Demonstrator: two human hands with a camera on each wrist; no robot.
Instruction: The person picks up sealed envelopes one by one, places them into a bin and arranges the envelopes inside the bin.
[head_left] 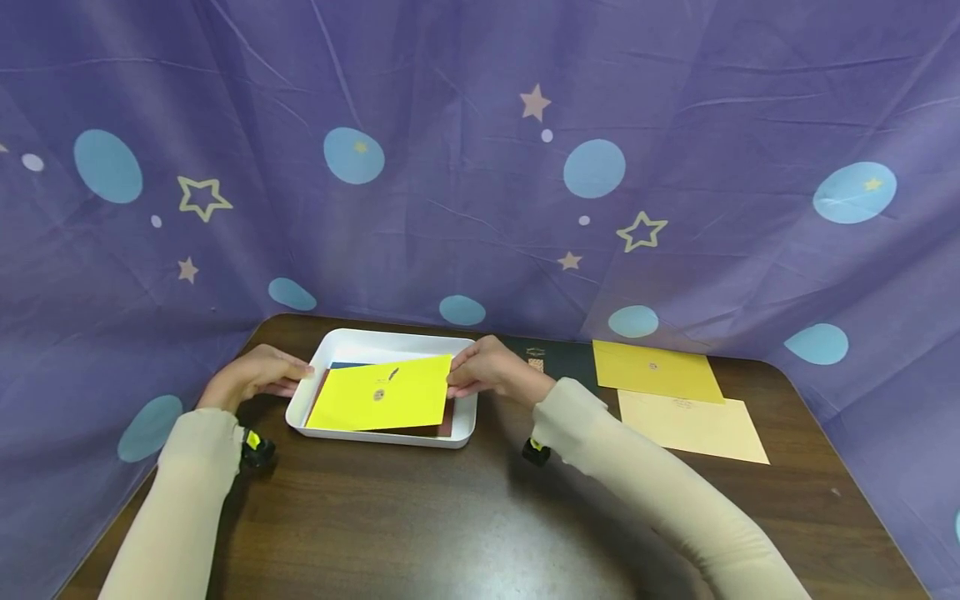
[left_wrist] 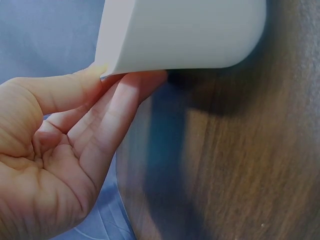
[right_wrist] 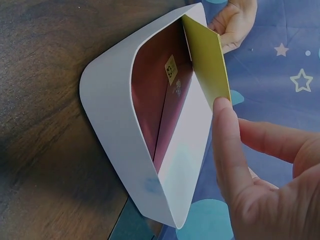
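Note:
My left hand (head_left: 255, 373) grips the left end of a white tray (head_left: 337, 432). In the left wrist view, its thumb lies at the rim and its fingers reach under the tray (left_wrist: 195, 35). My right hand (head_left: 491, 367) pinches the right edge of a bright yellow envelope (head_left: 420, 387) with small dark print. That envelope (right_wrist: 210, 60) slants up over the tray, its left part low inside it. Beneath it lie reddish-brown envelopes (right_wrist: 152, 70), one with a small pale label, and a strip of blue (head_left: 343, 365) shows behind.
Right of the tray, along the back of the brown wooden table (head_left: 390, 525), lie a dark green flat piece (head_left: 566, 358), a darker yellow envelope (head_left: 660, 367) and a cream envelope (head_left: 693, 427). A purple patterned curtain (head_left: 480, 167) hangs right behind the table.

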